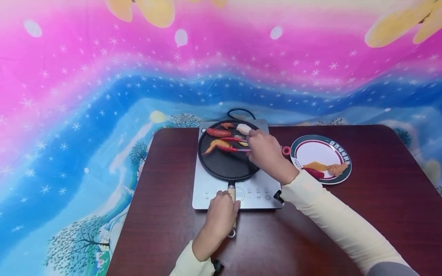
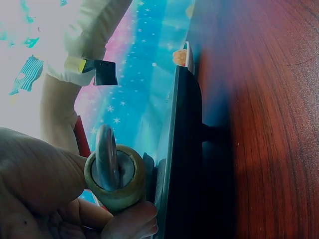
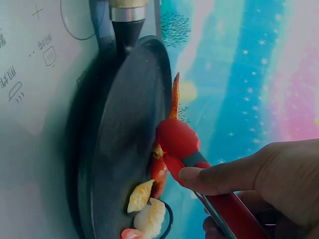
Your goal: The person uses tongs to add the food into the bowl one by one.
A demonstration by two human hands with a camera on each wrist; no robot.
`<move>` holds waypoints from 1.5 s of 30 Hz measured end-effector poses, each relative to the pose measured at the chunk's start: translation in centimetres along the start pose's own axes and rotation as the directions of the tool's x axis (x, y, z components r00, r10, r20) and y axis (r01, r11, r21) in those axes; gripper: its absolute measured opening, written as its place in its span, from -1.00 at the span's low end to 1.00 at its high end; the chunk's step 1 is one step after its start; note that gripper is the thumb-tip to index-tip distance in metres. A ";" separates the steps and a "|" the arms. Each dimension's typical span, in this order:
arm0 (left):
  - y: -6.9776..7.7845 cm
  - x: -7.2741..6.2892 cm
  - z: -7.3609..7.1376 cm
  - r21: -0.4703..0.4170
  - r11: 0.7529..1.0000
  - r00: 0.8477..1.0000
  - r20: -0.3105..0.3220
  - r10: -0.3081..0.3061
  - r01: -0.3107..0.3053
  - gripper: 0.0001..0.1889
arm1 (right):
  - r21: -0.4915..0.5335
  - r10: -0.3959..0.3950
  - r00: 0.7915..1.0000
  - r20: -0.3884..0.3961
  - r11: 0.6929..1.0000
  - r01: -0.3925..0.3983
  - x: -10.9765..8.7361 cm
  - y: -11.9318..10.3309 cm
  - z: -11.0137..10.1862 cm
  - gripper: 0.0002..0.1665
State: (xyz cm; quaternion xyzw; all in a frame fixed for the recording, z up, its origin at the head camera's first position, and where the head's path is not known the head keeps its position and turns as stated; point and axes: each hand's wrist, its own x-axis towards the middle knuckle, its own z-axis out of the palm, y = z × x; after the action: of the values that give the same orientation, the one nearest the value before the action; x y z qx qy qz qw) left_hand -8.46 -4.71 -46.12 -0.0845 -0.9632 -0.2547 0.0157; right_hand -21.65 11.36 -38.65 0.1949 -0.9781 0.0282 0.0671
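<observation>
My left hand grips the wooden handle of a round black frying pan; the handle's end ring shows close up in the left wrist view. In my right hand is a pair of red-tipped tongs, held over the pan. Their tips lie about an orange, wing-shaped food piece. Behind it in the pan are a red sausage, a small reddish piece and a white piece. A yellowish dumpling-like piece also lies there.
Under the pan is a silver induction cooker with a black cord behind it. To the right, a green-rimmed plate holds a dark red piece, a yellow piece and a crumbly orange piece. Everything stands on a dark wooden table.
</observation>
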 end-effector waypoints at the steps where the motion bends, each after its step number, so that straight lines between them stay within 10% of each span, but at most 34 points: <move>1: 0.0 0.0 0.0 -0.001 1.000 1.000 0.003 -0.001 0.001 -0.71 | -0.004 -0.005 1.000 -0.010 1.000 0.005 0.1 0.0 0.2 -0.64; 45: 0.2 0.0 0.1 0.009 1.000 1.000 -0.004 -0.010 0.010 -0.67 | 0.093 0.057 0.998 0.033 0.994 -0.060 0.1 1.1 0.8 -0.44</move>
State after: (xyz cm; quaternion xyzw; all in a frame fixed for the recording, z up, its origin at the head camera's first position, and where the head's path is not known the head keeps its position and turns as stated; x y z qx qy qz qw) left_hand -8.38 -4.52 -46.10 -0.0790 -0.9648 -0.2504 0.0166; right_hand -22.25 12.25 -39.47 0.1694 -0.9819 0.0732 0.0420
